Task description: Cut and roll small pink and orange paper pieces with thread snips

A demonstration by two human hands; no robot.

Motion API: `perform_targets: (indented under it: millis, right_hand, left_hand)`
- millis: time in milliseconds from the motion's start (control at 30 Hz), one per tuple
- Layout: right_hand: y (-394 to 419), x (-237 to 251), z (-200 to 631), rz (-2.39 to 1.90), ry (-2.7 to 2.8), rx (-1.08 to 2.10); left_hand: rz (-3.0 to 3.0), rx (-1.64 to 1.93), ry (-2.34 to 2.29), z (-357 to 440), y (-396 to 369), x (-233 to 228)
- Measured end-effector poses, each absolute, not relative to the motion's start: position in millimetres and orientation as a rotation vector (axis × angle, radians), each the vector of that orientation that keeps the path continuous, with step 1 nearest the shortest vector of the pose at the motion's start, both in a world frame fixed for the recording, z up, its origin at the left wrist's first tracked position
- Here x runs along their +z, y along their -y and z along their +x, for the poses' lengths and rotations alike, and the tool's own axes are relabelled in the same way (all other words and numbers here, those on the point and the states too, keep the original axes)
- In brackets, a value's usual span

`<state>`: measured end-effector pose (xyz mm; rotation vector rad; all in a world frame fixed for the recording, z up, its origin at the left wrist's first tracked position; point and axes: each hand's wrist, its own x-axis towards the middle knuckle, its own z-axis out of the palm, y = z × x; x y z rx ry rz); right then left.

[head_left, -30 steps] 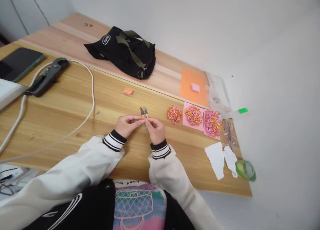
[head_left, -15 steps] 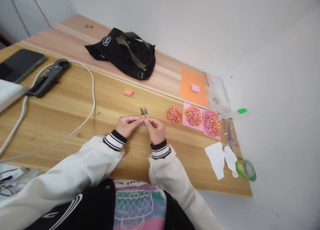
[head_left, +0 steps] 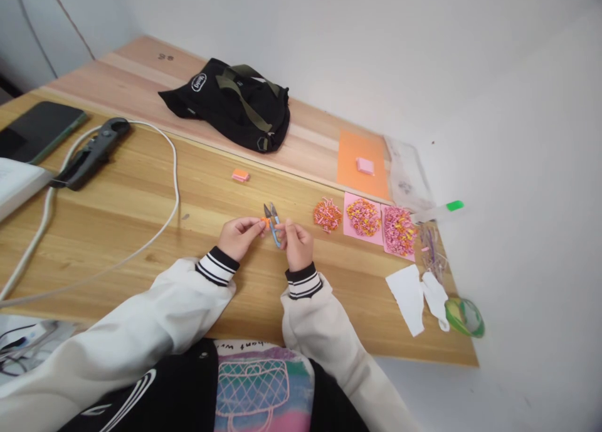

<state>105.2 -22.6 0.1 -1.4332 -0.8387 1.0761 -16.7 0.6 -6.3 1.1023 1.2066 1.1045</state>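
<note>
My left hand [head_left: 236, 236] pinches a small orange piece [head_left: 265, 221] between thumb and fingers; its exact kind is too small to make out. Close by, my right hand [head_left: 298, 249] is closed in a pinch, a little apart from the left, and what its fingertips hold is unclear. Thread snips [head_left: 275, 236] with blue handles and dark blades lie on the table between the hands, blades pointing away from me. Beyond them sits a small orange and pink block [head_left: 241, 175]. To the right is a loose pile of thin orange and pink bits [head_left: 328, 215].
Two more piles of pink and yellow bits [head_left: 364, 217] rest on pink sheets. An orange sheet [head_left: 350, 175] bears a pink block [head_left: 365, 165]. White paper scraps [head_left: 406, 299] and a green tape roll [head_left: 464, 317] lie right; a black bag [head_left: 235, 106], cable [head_left: 175, 168] and phone [head_left: 42, 131] lie left.
My hands have moved apart: the right fingertips have drawn away from the orange piece, which stays in my left hand. More of the snips' blue handles now shows.
</note>
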Motion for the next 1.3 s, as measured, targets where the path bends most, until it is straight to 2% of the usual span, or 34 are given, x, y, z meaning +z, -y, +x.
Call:
perform_targets:
  millis: [1300]
  right_hand:
    - [25.8,-1.3,103.5,-1.259,0.940,1.259]
  left_hand:
    - [1.087,1.121,-1.211,-17.4,1.1,-5.0]
